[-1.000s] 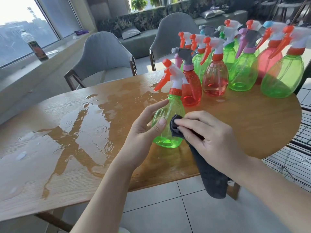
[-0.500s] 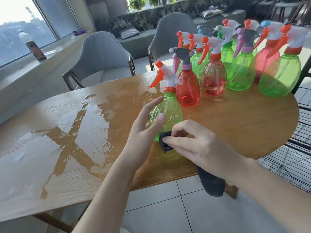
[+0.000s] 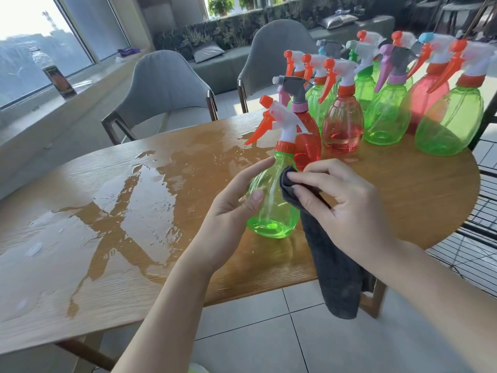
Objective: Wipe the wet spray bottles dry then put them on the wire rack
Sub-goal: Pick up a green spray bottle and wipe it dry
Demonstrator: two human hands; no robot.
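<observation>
A green spray bottle [image 3: 271,203] with a white head and orange trigger stands upright on the wooden table [image 3: 403,189]. My left hand [image 3: 231,208] holds its left side, thumb on the front and forefinger up by the neck. My right hand [image 3: 341,203] pinches a dark grey cloth [image 3: 333,262] and presses it against the bottle's upper right side; the rest of the cloth hangs over the table's edge. Several more green and red spray bottles [image 3: 387,114] stand grouped at the table's far right. The wire rack [image 3: 478,238] shows at the right, below table level.
A broad puddle of water [image 3: 113,211] covers the left half of the table. Two grey chairs [image 3: 166,90] stand behind the table. A drink bottle [image 3: 55,74] sits on the window sill at the far left. Tiled floor lies below.
My right hand has moved the cloth down to the bottle's base and back up to its upper right side. My left hand has kept hold of the bottle.
</observation>
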